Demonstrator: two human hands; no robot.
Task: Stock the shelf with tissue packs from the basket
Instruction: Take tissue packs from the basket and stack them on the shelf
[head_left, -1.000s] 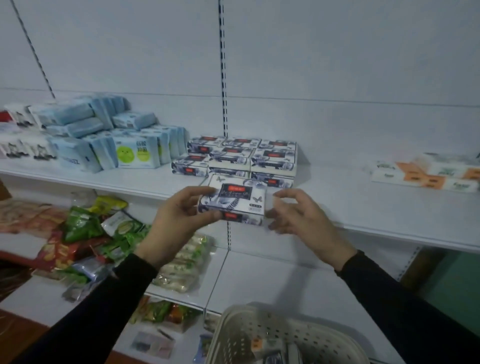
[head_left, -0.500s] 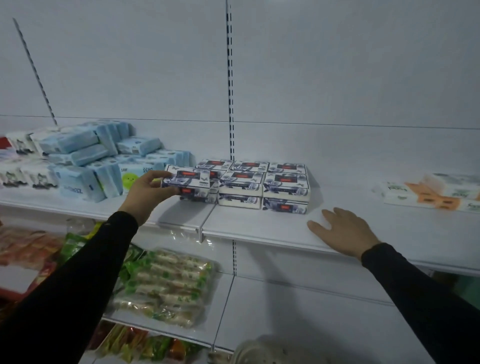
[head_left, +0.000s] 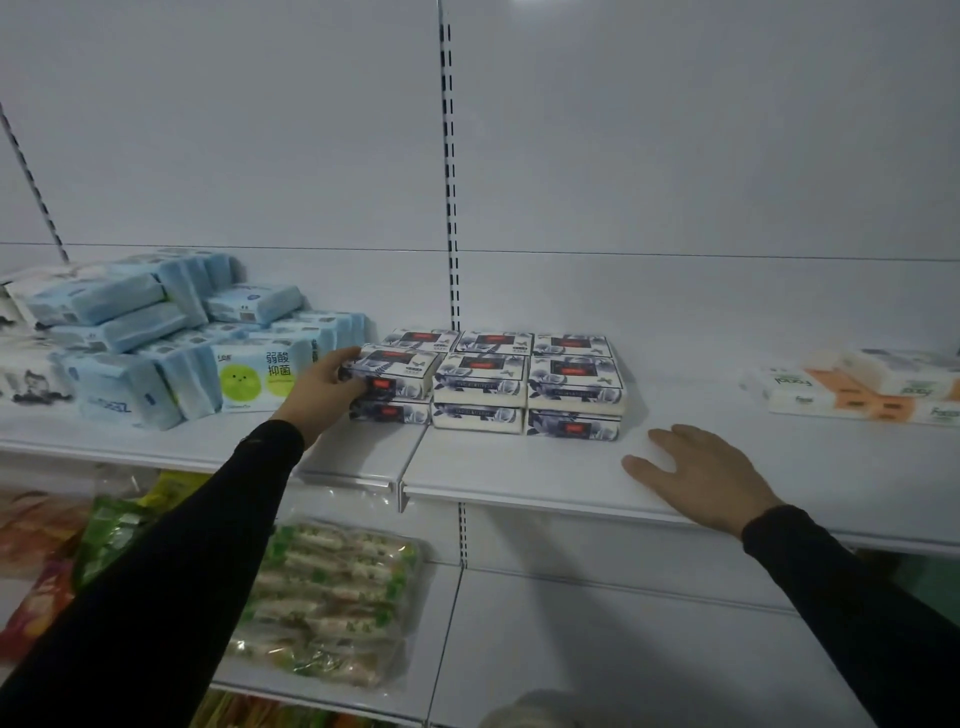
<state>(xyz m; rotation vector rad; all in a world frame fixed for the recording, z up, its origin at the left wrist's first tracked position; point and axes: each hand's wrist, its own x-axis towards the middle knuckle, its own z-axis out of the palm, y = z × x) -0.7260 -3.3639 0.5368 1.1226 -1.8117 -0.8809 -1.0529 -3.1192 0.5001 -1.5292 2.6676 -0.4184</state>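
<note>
My left hand (head_left: 324, 391) grips a tissue pack (head_left: 390, 370) on the stack at my fingertips; my right hand (head_left: 702, 477) lies flat, fingers spread, on the shelf (head_left: 519, 467)

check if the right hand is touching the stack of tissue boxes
Apart. The head view shows the right hand flat on the shelf, with bare shelf between its fingertips and the nearest tissue boxes.

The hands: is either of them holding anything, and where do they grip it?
The left hand grips a dark-patterned tissue pack by its left end, on the stack's front-left column. The right hand holds nothing; it lies flat on the shelf.
</note>
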